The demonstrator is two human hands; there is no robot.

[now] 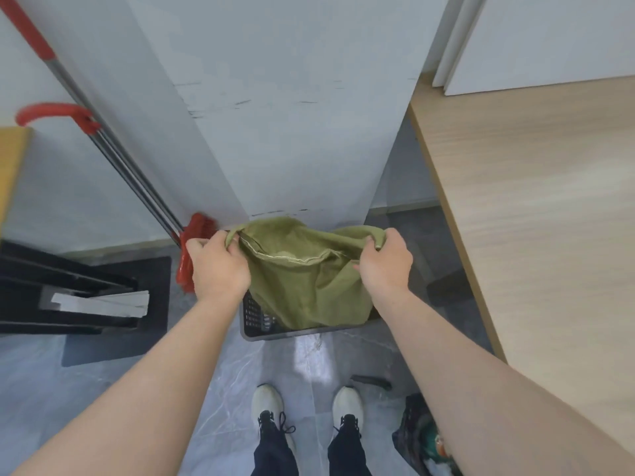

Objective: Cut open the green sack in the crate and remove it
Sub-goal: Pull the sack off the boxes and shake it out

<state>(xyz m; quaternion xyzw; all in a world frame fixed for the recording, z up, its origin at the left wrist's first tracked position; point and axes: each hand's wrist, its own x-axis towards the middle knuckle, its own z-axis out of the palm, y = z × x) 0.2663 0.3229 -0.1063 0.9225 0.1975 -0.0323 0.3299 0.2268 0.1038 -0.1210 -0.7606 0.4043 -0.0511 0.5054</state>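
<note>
An olive-green woven sack (305,290) stands in a dark slatted plastic crate (256,319) on the floor, against a white wall column. The sack's mouth gapes open, showing a pale stitched hem and something light inside. My left hand (216,266) grips the left corner of the mouth. My right hand (386,262) grips the right corner. Both hands hold the top of the sack above the crate, and its lower part hangs down into the crate.
A red broom (192,249) with a metal handle leans on the wall to the left. A black rack (68,290) with white boards stands further left. A wooden table (536,218) runs along the right. A dark bag (422,438) lies by my right shoe.
</note>
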